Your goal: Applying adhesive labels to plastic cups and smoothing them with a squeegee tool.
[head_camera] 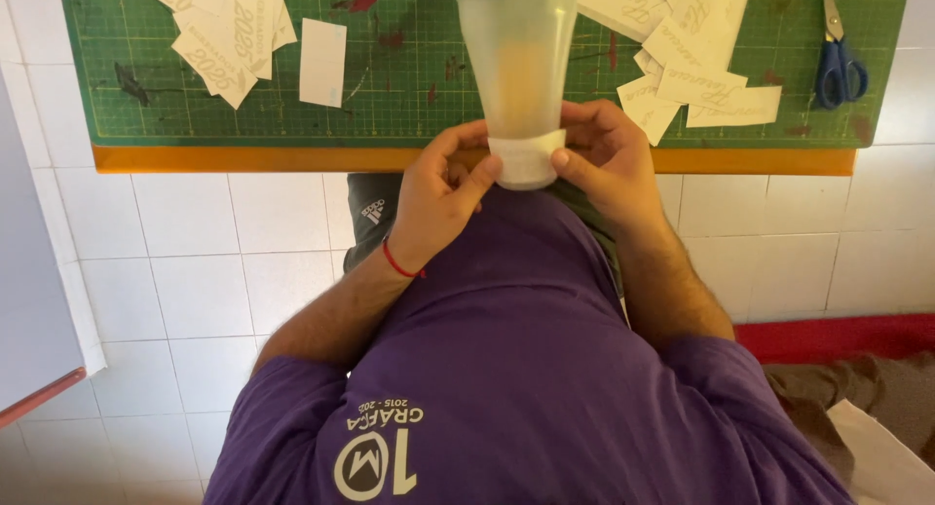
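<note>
Here, at the upper left of the frame, a pile of white paper slips point(219, 33) lies on the green cutting mat point(409, 106), with a single white slip point(322, 62) just to its right. The mat covers the bench point(243, 159), whose orange edge shows along the mat's lower border.

At centre frame, the left hand point(443, 188) is closed around the narrow end of a translucent plastic cup point(516, 67), its thumb and fingertips pressed on a white label point(526, 159) wrapped around that end. A red cord point(399, 264) circles the left wrist. The cup is held between both hands against the purple shirt point(526, 369), with its wide mouth pointing toward the top of the frame, over the mat.

The right hand point(609, 159) grips the opposite side of the same cup, thumb on the label edge, fingers curled behind.

At the upper right, more white slips point(696, 81) lie scattered on the mat, well apart from the hands. Blue-handled scissors point(838, 62) rest near the mat's right edge. White floor tiles point(195, 291) fill the area below the bench.
</note>
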